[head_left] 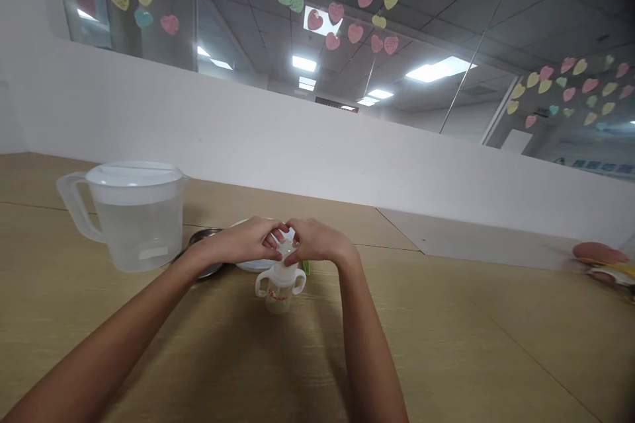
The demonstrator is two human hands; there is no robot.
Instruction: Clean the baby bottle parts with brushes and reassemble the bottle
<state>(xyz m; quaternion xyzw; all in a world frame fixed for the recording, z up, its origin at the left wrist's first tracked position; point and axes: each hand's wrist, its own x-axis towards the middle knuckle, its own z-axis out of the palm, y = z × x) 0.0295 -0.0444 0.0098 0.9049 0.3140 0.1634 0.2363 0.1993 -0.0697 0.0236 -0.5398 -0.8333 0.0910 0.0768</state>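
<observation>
A small baby bottle [278, 294] with two white side handles and red lettering stands upright on the table in front of me. At its top is a clear cap [286, 248], partly covered by my fingers. My left hand [255, 239] grips the cap from the left, fingers curled and thumb low. From the other side, my right hand [315, 240] pinches it, with the fingertips of both hands nearly meeting above. Whether the cap sits fully on the bottle, I cannot tell.
A lidded clear plastic pitcher [141, 225] stands at the left. Behind my hands are a metal bowl [204, 235], a white plate [253, 266] and a green utensil [306, 268], partly hidden. A reddish item [599, 252] lies far right. A white wall [278, 139] bounds the table's back.
</observation>
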